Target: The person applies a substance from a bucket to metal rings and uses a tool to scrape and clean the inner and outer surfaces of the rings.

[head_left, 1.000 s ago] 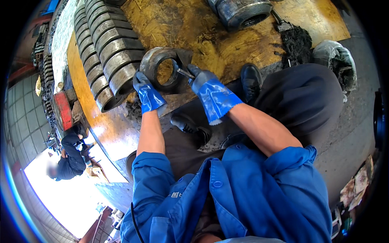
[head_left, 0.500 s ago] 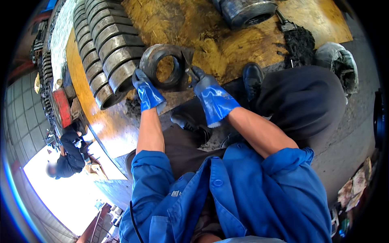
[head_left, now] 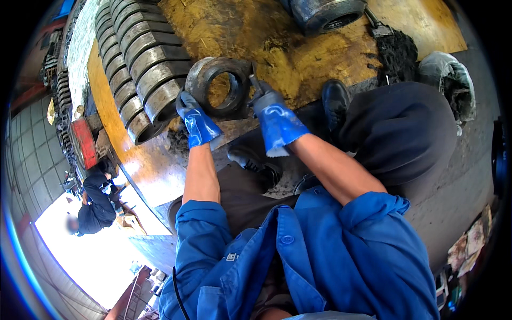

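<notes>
A thick dark metal ring (head_left: 199, 80) stands on the stained wooden board, its round hole facing me. My left hand (head_left: 193, 114), in a blue rubber glove, is closed on the ring's lower left edge. On the ring's right side, my gloved right hand (head_left: 269, 109) is closed round the short handle of a slim tool (head_left: 254, 80). The tool's far end lies along the ring's right rim; its exact kind is hard to make out. Left of the ring, two rows of similar metal rings (head_left: 160, 80) lie side by side.
A large dark metal cylinder (head_left: 333, 13) lies at the far edge. Beside it a brush (head_left: 380, 28) rests by a heap of black grease (head_left: 397, 56). A clear plastic bag (head_left: 463, 80) with black stuff stands at right. Another person (head_left: 96, 205) crouches at far left.
My right hand has drawn slightly left and up, and the tool in it has turned more upright against the ring's right rim. My left hand keeps its hold.
</notes>
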`<state>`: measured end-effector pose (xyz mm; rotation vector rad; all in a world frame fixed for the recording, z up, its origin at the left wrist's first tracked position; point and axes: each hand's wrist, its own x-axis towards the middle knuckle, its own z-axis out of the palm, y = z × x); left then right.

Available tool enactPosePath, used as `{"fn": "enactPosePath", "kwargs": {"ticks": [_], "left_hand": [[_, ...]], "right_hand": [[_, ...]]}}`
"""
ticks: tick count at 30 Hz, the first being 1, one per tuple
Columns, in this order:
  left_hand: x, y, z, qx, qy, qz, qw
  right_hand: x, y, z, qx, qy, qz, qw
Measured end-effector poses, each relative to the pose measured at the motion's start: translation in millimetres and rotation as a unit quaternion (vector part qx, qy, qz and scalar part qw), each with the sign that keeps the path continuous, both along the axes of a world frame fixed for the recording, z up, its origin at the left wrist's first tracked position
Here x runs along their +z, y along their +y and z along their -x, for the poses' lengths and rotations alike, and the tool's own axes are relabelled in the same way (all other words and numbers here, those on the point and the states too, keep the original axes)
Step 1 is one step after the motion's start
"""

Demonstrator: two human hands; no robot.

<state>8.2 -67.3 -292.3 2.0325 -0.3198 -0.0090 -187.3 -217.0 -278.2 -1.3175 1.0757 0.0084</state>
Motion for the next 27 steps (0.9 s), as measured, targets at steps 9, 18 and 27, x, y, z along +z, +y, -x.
{"fn": "enactPosePath", "kwargs": {"ticks": [9, 18, 27], "left_hand": [[-15, 10, -12, 0.018, -0.005, 0.044, 0.999], [-12, -9, 0, 0.004, -0.022, 0.003, 1.000], [-7, -2, -3, 0.015, -0.010, 0.008, 1.000]], "right_hand": [[-32, -16, -13, -0.015, -0.031, -0.013, 0.999], [-28, -1, -17, -0.166, -0.163, -0.267, 0.935], [1, 21, 0, -0.041, -0.125, 0.058, 0.990]]}}
